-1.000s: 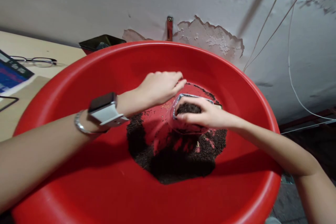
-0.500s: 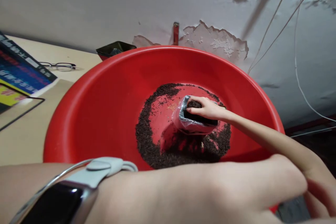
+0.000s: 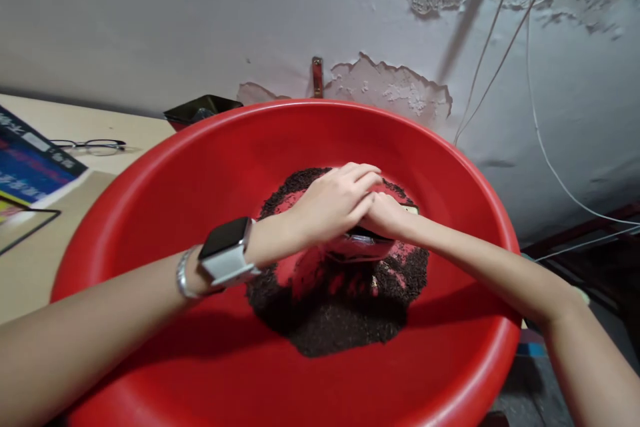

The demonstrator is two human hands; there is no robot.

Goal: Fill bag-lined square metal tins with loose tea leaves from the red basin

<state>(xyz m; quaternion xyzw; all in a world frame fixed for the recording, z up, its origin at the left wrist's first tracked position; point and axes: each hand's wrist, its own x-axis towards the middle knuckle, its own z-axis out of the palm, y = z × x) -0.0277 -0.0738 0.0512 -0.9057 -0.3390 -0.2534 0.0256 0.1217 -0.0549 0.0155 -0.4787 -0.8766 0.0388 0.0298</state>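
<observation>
A wide red basin (image 3: 165, 213) holds dark crumbly soil (image 3: 335, 327) spread in a ring over its bottom. In its middle stands a small container with a clear plastic covering (image 3: 360, 247), mostly hidden by my hands. My left hand (image 3: 340, 203), with a watch on the wrist, lies over the container with its fingers stretched across my right hand. My right hand (image 3: 387, 215) comes from the right and is closed at the container's top. Its fingertips and whatever they hold are hidden under the left hand.
On the table (image 3: 30, 287) at left lie eyeglasses (image 3: 100, 145) and a printed sheet or book (image 3: 35, 163). A dark open container (image 3: 200, 108) stands behind the basin's rim. Cords (image 3: 537, 113) hang along the peeling wall (image 3: 150, 20).
My left hand has moved from the near foreground into the basin, onto the right hand. The dark round clump seen between the right hand's fingers is now covered. The view shifted slightly.
</observation>
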